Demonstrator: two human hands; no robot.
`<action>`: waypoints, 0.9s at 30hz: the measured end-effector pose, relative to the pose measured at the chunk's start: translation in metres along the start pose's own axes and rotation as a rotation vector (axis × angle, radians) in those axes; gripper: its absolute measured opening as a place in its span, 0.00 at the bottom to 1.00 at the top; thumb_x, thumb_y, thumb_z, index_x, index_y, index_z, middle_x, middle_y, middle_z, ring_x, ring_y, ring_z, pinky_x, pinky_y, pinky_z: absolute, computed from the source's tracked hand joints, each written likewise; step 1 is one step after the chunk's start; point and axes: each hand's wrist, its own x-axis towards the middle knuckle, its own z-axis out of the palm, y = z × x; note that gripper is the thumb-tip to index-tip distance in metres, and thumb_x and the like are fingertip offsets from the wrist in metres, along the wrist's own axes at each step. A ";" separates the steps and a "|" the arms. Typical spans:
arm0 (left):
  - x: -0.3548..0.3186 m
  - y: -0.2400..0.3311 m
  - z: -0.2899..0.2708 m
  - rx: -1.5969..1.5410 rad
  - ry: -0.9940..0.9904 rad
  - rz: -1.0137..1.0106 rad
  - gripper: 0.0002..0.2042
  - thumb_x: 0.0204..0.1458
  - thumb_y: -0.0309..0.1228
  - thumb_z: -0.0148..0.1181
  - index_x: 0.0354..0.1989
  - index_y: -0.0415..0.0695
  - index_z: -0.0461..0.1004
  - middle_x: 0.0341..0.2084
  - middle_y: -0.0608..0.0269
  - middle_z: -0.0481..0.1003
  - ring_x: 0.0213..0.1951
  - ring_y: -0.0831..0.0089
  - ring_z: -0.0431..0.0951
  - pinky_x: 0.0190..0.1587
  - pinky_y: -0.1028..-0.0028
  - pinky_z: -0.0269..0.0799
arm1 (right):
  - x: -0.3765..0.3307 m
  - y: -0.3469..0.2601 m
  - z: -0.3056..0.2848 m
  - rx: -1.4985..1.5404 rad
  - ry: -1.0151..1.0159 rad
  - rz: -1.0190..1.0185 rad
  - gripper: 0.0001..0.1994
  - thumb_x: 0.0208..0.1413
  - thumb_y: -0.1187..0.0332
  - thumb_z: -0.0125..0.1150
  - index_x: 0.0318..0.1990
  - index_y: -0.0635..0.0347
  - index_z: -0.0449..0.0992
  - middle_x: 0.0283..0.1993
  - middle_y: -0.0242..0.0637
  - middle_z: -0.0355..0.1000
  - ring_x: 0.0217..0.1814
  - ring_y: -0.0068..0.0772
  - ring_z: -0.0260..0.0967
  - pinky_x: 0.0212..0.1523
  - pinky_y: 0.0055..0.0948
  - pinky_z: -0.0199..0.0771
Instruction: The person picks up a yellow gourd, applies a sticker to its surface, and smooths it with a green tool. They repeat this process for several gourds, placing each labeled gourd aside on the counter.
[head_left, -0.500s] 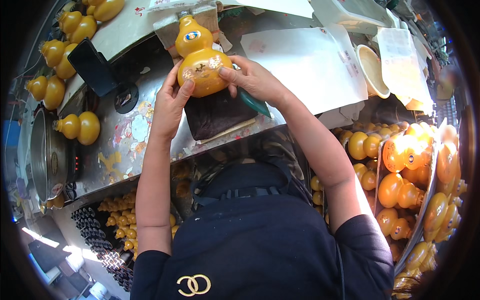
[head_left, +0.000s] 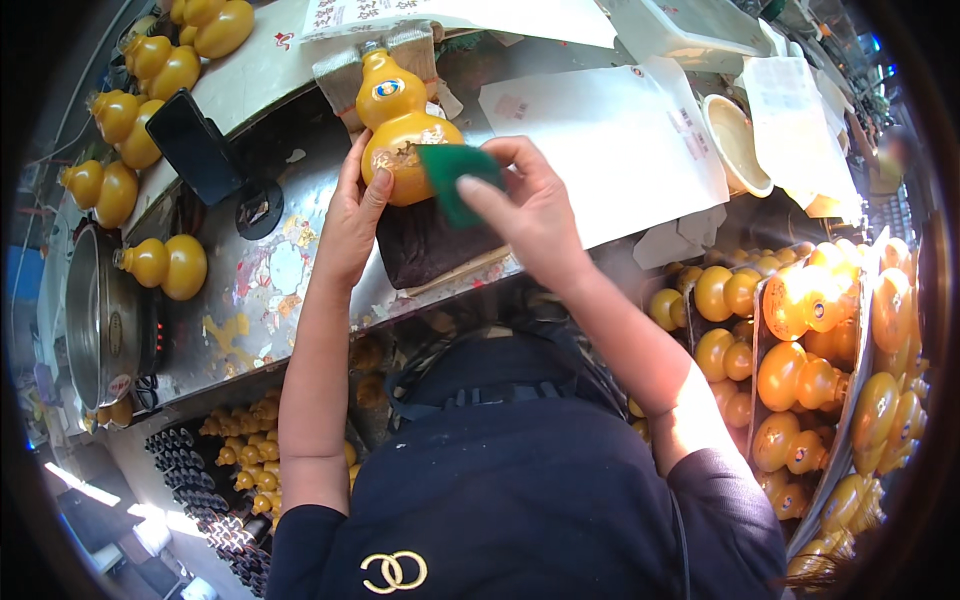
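Note:
A yellow gourd-shaped bottle (head_left: pixel 392 95) lies tilted with its neck away from me, on a pale cloth-covered rest (head_left: pixel 335 82). It bears a small blue oval sticker and dark and gold marks on its lower bulb. My left hand (head_left: pixel 352 222) grips the left side of that bulb, thumb on top. In my right hand (head_left: pixel 538 215) is a thin green flat scraper (head_left: pixel 452 180), pinched between thumb and fingers and slightly blurred. It covers the right part of the bulb; whether it touches cannot be seen. Below lies a dark folded cloth (head_left: pixel 425 255).
White printed sheets (head_left: pixel 610 140) spread across the right of the metal table (head_left: pixel 270 270). A phone on a stand (head_left: pixel 195 145), a metal pan (head_left: pixel 95 320) and more gourd bottles (head_left: pixel 180 268) stand left. A cream bowl (head_left: pixel 735 145) and crates of gourds (head_left: pixel 790 375) are right.
My right hand has left the bottle's side and swung the green scraper up in front of the lower bulb. My left hand still holds the bottle, its thumb slightly shifted.

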 end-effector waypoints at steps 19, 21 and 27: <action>-0.001 0.004 0.002 0.158 -0.014 -0.018 0.36 0.61 0.47 0.52 0.69 0.37 0.48 0.62 0.55 0.60 0.65 0.70 0.58 0.66 0.72 0.50 | -0.003 0.017 -0.025 -0.130 0.139 0.233 0.13 0.54 0.69 0.64 0.41 0.62 0.67 0.29 0.31 0.70 0.24 0.17 0.70 0.18 0.16 0.70; -0.001 0.003 0.000 0.176 0.002 -0.017 0.35 0.61 0.47 0.52 0.69 0.37 0.48 0.62 0.55 0.60 0.65 0.69 0.57 0.66 0.71 0.49 | -0.002 0.018 -0.031 -0.074 0.177 0.278 0.12 0.55 0.70 0.63 0.42 0.62 0.67 0.31 0.32 0.71 0.24 0.18 0.70 0.20 0.17 0.70; 0.004 0.015 0.003 0.129 0.054 0.015 0.38 0.56 0.48 0.57 0.67 0.37 0.50 0.62 0.52 0.59 0.65 0.65 0.58 0.67 0.69 0.49 | 0.030 0.002 -0.054 0.355 0.133 0.333 0.16 0.61 0.54 0.50 0.41 0.59 0.70 0.37 0.35 0.72 0.39 0.25 0.72 0.38 0.29 0.74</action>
